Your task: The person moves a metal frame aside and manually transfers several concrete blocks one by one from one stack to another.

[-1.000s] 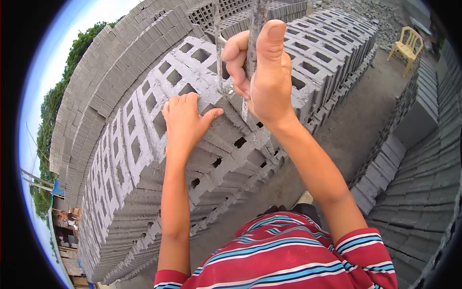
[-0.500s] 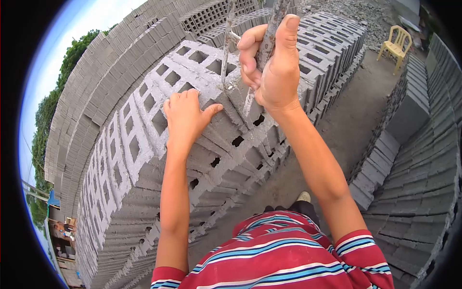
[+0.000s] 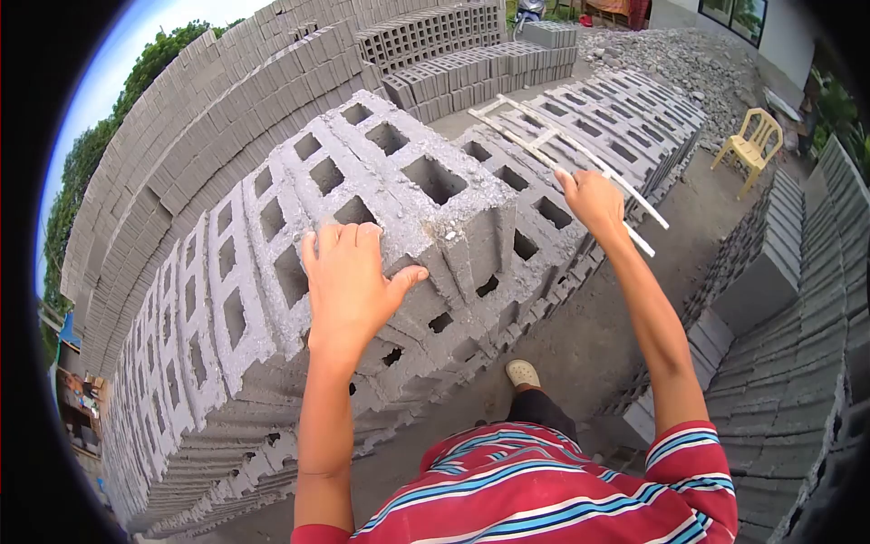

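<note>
My left hand lies with fingers stretched and thumb apart over the edge of a grey hollow concrete block at the near end of a long stacked row. Further right, my right hand is curled at a pale, ladder-like frame of bars, two long bars joined by a crosspiece. That frame lies slantwise over the lower hollow blocks behind the nearer stack. The fingers' underside is hidden, but the hand looks closed on one bar.
High walls of stacked blocks curve along the left. On the right stand more block stacks, with a yellow plastic chair behind them. A rubble heap lies at the back. My shoe is on the dirt path between stacks.
The bar frame has gone from upright in my right hand to lying across the lower blocks. My right hand has moved right and down with it. The left hand keeps its place on the block.
</note>
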`<action>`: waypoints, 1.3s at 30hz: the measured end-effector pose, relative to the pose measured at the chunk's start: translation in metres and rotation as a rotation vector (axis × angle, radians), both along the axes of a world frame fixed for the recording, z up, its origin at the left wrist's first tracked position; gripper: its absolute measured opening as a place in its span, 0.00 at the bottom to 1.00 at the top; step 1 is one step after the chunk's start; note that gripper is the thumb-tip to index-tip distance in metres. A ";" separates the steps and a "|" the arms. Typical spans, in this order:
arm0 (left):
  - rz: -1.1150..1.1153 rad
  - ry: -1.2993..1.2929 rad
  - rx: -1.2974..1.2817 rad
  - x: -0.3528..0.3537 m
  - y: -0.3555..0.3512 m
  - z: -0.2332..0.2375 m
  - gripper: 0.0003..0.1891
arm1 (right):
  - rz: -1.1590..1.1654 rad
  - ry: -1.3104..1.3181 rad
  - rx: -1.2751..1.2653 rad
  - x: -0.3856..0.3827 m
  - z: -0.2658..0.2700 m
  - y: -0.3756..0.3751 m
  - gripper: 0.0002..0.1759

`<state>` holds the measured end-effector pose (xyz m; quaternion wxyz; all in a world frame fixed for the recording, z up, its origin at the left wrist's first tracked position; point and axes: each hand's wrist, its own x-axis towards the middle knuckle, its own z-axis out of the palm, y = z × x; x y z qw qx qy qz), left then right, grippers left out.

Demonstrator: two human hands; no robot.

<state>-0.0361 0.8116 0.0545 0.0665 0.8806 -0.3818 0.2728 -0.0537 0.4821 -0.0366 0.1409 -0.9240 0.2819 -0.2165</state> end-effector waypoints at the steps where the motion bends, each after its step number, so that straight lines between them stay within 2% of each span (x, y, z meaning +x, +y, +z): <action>1: -0.008 0.010 -0.003 0.001 -0.002 0.002 0.29 | -0.018 0.000 0.003 0.003 -0.020 -0.002 0.29; 5: 0.102 0.138 0.079 -0.001 -0.011 0.013 0.30 | 0.017 0.109 0.094 0.013 -0.041 -0.011 0.27; 6: 0.119 0.130 0.106 -0.002 -0.014 0.015 0.31 | 0.066 0.100 0.035 0.011 -0.046 -0.011 0.26; 7: 0.129 0.121 0.128 -0.002 -0.017 0.017 0.31 | 0.110 0.085 -0.029 0.009 -0.046 -0.012 0.25; 8: 0.141 0.135 0.169 -0.001 -0.018 0.019 0.32 | 0.085 0.200 0.001 0.004 -0.024 -0.001 0.25; 10: 0.157 0.164 0.237 0.001 -0.019 0.024 0.33 | 0.176 0.052 0.055 -0.003 0.007 0.012 0.30; 12: 0.172 0.259 0.299 0.007 -0.024 0.036 0.33 | 0.543 -0.464 0.444 -0.001 0.010 0.026 0.39; 13: 0.178 0.300 0.329 0.010 -0.025 0.040 0.34 | 0.726 -0.605 0.526 -0.002 0.013 0.041 0.46; 14: 0.154 0.300 0.344 0.011 -0.025 0.039 0.34 | 0.813 -0.695 0.579 -0.001 0.008 0.061 0.50; 15: 0.125 0.295 0.363 0.013 -0.025 0.040 0.34 | 0.852 -0.722 0.522 0.002 0.002 0.079 0.52; 17: 0.085 0.311 0.410 0.018 -0.023 0.043 0.35 | 0.804 -0.802 0.559 0.009 -0.016 0.106 0.52; 20: 0.039 0.349 0.458 0.022 -0.021 0.043 0.37 | 0.718 -0.777 0.683 0.022 -0.037 0.111 0.52; 23: 0.069 0.491 0.487 0.031 -0.021 0.043 0.36 | 0.698 -0.871 0.623 0.028 -0.045 0.112 0.51; 28: -0.053 0.622 0.418 0.043 -0.017 0.044 0.25 | 0.633 -0.899 0.610 0.026 -0.042 0.118 0.52; 30: -0.116 0.621 0.426 0.047 -0.013 0.044 0.24 | 0.626 -0.909 0.609 0.026 -0.043 0.118 0.52; 33: -0.192 0.608 0.445 0.051 -0.011 0.041 0.23 | 0.562 -0.890 0.687 0.032 -0.020 0.118 0.50; 36: -0.231 0.606 0.472 0.052 -0.007 0.045 0.22 | 0.443 -0.810 0.777 0.051 0.040 0.119 0.47; 37: -0.253 0.579 0.484 0.054 -0.006 0.046 0.22 | 0.415 -0.778 0.779 0.056 0.051 0.119 0.47; 38: -0.279 0.551 0.481 0.056 -0.007 0.045 0.22 | 0.437 -0.840 0.662 0.062 0.055 0.120 0.38; 39: -0.289 0.555 0.478 0.058 -0.007 0.043 0.22 | 0.425 -0.870 0.647 0.061 0.049 0.119 0.39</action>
